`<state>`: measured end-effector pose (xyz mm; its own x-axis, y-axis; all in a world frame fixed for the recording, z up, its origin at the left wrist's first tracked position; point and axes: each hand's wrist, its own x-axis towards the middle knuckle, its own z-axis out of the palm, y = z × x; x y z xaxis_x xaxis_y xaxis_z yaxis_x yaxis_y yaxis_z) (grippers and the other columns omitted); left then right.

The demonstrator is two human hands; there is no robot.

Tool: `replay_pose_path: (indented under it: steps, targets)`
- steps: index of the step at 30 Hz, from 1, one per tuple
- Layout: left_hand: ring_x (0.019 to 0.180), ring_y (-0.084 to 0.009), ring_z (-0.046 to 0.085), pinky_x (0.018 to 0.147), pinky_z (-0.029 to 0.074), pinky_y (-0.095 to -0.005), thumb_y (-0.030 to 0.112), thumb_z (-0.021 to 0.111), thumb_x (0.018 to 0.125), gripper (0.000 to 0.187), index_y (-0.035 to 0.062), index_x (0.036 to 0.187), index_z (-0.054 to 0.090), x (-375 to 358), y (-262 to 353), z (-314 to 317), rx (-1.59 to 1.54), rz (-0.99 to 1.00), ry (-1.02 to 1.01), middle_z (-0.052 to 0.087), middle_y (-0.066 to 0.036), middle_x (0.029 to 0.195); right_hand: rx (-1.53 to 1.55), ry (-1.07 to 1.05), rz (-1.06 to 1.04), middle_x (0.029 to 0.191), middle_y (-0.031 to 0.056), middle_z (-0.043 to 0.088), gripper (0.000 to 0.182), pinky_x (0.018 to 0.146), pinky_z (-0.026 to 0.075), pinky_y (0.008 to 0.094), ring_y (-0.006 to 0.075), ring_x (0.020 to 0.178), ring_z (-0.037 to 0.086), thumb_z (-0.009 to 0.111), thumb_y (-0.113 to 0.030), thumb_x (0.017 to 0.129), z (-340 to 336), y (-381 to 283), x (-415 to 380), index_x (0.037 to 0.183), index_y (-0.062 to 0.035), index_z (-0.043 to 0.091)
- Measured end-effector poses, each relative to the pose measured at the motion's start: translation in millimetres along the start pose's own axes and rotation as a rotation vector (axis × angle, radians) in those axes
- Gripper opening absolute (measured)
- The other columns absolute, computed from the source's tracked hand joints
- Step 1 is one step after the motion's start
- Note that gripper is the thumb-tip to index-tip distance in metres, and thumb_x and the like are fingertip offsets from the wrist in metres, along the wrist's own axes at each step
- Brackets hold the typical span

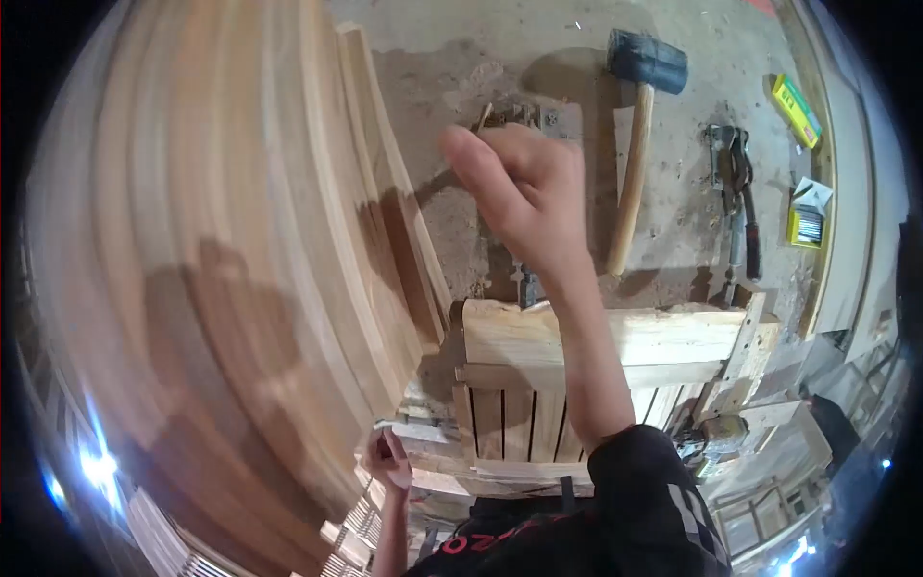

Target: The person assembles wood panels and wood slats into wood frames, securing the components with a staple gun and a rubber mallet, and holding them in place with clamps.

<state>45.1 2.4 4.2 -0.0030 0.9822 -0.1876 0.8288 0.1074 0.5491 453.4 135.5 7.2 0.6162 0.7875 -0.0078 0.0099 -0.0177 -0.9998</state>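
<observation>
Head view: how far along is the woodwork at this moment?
Done: a slatted wooden frame stands assembled. In hand: the left hand grips the edge of the stacked boards; the right hand is raised, fingers curled, holding nothing visible. Left: the mallet and stapler lie unused on the bench.

One fisheye view from the person's head looks steeply down along the body onto the workbench (452,67). The rubber mallet (642,101) lies near the frame's upper edge, well away from the lens. Left of the mallet, stacked wooden boards (212,250) loom close and blurred, filling half the frame.
</observation>
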Motion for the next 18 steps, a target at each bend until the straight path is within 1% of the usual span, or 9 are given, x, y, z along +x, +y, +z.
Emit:
replay_pose_path:
  steps: [1,4,5,8,9,12,14,15,18]
  targets:
    - [0.052,-0.0037,0.038,0.046,0.029,-0.0226,0.011,0.055,0.094,0.017,-0.0022,0.084,0.058,1.2,5.0,-3.0,0.071,-0.022,-0.033,0.049,0.003,0.060,0.016,0.055,-0.062,0.046,0.0061,0.037,0.045,0.050,0.036,0.0321,0.0168,0.047,0.046,0.065,-0.026,0.085,2.0,4.5,1.8,0.048,-0.0060,0.048]
    - [0.055,-0.0055,0.042,0.049,0.032,-0.0227,0.010,0.055,0.094,0.017,-0.0031,0.085,0.058,1.2,-7.0,4.0,0.105,0.099,0.051,0.052,0.000,0.064,-0.131,0.067,-0.383,0.046,0.0056,0.040,0.040,0.049,0.033,0.0336,0.0205,0.044,0.041,0.067,-0.020,0.080,-0.1,27.2,1.3,0.048,-0.0074,0.046]
    - [0.057,-0.0067,0.044,0.050,0.034,-0.0232,0.010,0.055,0.094,0.017,-0.0036,0.084,0.058,-2.6,-12.1,2.9,0.056,0.015,0.051,0.053,-0.002,0.066,-0.149,0.057,-0.441,0.047,0.0035,0.041,0.036,0.047,0.028,0.0338,0.0193,0.044,0.037,0.068,-0.018,0.076,-1.2,32.1,0.3,0.048,-0.0099,0.046]
    - [0.061,-0.0106,0.047,0.056,0.038,-0.0257,0.012,0.054,0.095,0.021,-0.0051,0.083,0.057,-2.0,-3.8,3.1,0.044,-0.137,0.086,0.054,-0.004,0.068,-0.088,0.085,-0.503,0.049,0.0036,0.029,0.038,0.050,0.025,0.0333,0.0213,0.046,0.031,0.069,-0.017,0.071,1.8,41.1,-4.9,0.048,-0.0068,0.040]
    - [0.062,-0.0110,0.047,0.056,0.038,-0.0259,0.012,0.053,0.096,0.022,-0.0051,0.083,0.057,-7.7,-25.6,-1.4,-0.106,-0.255,0.143,0.054,-0.005,0.068,-0.077,0.097,-0.523,0.050,0.0033,0.030,0.038,0.051,0.025,0.0337,0.0217,0.047,0.030,0.070,-0.017,0.068,2.9,44.2,-6.4,0.047,-0.0086,0.039]
    - [0.063,-0.0126,0.049,0.058,0.040,-0.0274,0.015,0.053,0.096,0.024,-0.0048,0.083,0.057,-6.8,-32.2,-4.5,-0.011,-0.072,0.069,0.056,-0.005,0.070,-0.055,0.068,-0.517,0.050,0.0031,0.030,0.038,0.050,0.025,0.0338,0.0219,0.047,0.032,0.070,-0.016,0.068,1.7,49.2,-13.9,0.047,-0.0092,0.039]
    - [0.063,-0.0133,0.049,0.058,0.040,-0.0277,0.015,0.053,0.096,0.023,-0.0045,0.083,0.057,-7.4,-26.1,-1.8,0.130,0.001,0.083,0.056,-0.006,0.071,-0.048,0.046,-0.516,0.050,0.0035,0.030,0.039,0.050,0.026,0.0348,0.0219,0.048,0.034,0.071,-0.016,0.067,4.9,65.9,-35.7,0.046,-0.0098,0.038]
    - [0.062,-0.0135,0.047,0.056,0.038,-0.0294,0.014,0.055,0.095,0.023,-0.0034,0.080,0.056,-4.6,-30.9,7.6,0.044,0.035,0.155,0.053,-0.006,0.068,-0.048,0.031,-0.531,0.049,0.0037,0.031,0.039,0.050,0.027,0.0354,0.0219,0.048,0.035,0.071,-0.016,0.067,4.4,74.6,-38.1,0.046,-0.0101,0.038]
    - [0.061,-0.0130,0.044,0.055,0.036,-0.0296,0.012,0.056,0.095,0.023,-0.0029,0.078,0.054,-0.2,-3.6,8.6,0.209,0.150,0.096,0.050,-0.005,0.066,-0.174,0.010,-0.578,0.049,0.0039,0.033,0.041,0.053,0.033,0.0347,0.0221,0.048,0.036,0.070,-0.014,0.070,-0.6,75.1,-34.0,0.047,-0.0101,0.037]
